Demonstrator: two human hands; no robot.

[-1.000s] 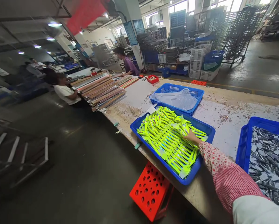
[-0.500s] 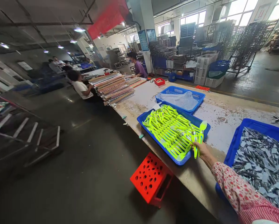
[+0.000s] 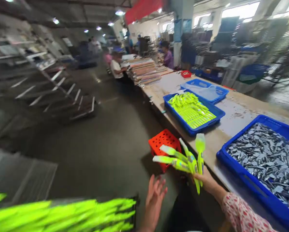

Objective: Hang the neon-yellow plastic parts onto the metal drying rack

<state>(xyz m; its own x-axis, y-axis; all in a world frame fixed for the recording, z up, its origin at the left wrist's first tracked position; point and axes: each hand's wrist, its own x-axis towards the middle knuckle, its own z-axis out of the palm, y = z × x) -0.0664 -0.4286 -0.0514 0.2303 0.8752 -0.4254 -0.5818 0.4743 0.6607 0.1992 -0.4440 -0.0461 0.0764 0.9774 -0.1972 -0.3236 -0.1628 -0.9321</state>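
The long workbench runs away from the viewer through a factory hall, with a red perforated stool on the floor beside it. On the bench stand a blue crate of grey metal pieces and a blue tray heaped with neon-yellow plastic parts. Low at the left of the view, a blurred bundle of similar neon-yellow parts lies with its long axis roughly level, close to the left hand. That hand is open, its fingers spread and holding nothing. The right hand, farther from the bundle, is closed on a fan of neon-yellow parts: two long axes point left, one upward. The left hand sits just below and left of this fan, apart from it.
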